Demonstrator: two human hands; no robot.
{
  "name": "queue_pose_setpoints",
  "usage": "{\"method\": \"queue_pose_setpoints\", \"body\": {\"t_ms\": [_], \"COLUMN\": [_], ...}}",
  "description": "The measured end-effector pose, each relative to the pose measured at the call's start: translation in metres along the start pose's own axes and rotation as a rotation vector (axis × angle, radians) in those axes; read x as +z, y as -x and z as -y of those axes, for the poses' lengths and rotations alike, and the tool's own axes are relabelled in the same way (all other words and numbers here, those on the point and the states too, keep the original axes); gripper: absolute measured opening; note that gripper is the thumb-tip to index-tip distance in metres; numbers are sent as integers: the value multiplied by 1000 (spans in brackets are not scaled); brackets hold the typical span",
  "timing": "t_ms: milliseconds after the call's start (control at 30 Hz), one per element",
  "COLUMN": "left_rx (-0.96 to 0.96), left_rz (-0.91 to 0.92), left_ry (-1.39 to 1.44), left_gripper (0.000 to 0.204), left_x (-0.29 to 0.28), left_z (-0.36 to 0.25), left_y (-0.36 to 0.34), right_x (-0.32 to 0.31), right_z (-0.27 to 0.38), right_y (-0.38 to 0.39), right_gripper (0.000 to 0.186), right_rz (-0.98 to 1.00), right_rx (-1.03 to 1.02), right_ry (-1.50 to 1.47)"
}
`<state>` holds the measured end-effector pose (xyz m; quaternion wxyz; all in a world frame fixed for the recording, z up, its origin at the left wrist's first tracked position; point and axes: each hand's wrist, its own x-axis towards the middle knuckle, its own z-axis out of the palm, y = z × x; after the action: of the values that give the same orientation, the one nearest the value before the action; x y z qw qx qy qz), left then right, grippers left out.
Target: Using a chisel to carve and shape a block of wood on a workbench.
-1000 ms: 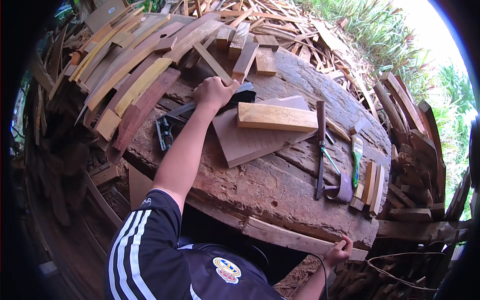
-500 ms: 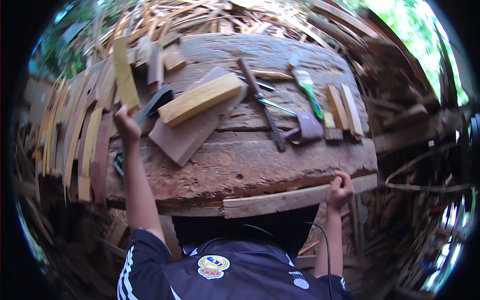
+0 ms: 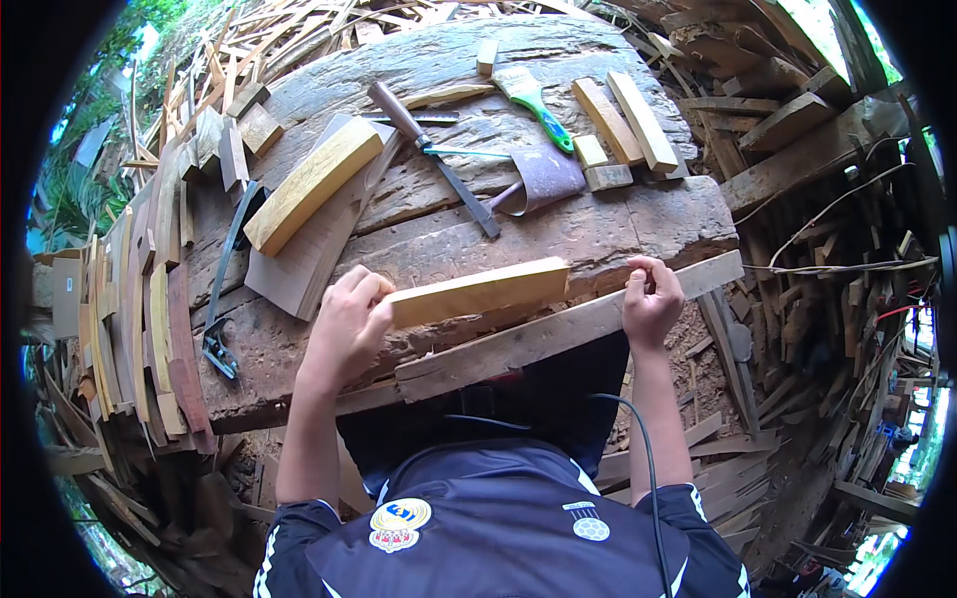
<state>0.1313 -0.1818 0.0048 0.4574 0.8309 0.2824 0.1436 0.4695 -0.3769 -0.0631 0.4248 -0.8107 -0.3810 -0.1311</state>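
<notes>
My left hand grips the left end of a yellow wooden board above the bench's front. My right hand is curled at the front rail, right of that board; what is inside its fingers is hidden. Behind them lie a thick yellow block on a wide flat board, a wood-handled long file or blade, a green-handled brush, a purple strip and upright-grained small offcuts. A metal clamp-like tool lies left of my left hand.
The worn plank bench carries rows of wooden strips at the left and two pale pieces at the back right. Piles of scrap wood surround it. A cable runs down over my shirt.
My left hand has brought the yellow board from the back left to the bench's front. My right hand stays at the rail, still curled. The view has turned.
</notes>
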Motion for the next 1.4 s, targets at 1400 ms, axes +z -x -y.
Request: {"method": "queue_pose_setpoints", "body": {"t_ms": [1400], "left_rx": [-172], "left_rz": [-782], "left_ry": [-558], "left_gripper": [45], "left_x": [-52], "left_z": [37], "left_y": [71], "right_x": [38], "right_z": [104], "right_y": [-11], "right_gripper": [29], "right_rz": [594], "right_rx": [-525], "right_ry": [-193]}}
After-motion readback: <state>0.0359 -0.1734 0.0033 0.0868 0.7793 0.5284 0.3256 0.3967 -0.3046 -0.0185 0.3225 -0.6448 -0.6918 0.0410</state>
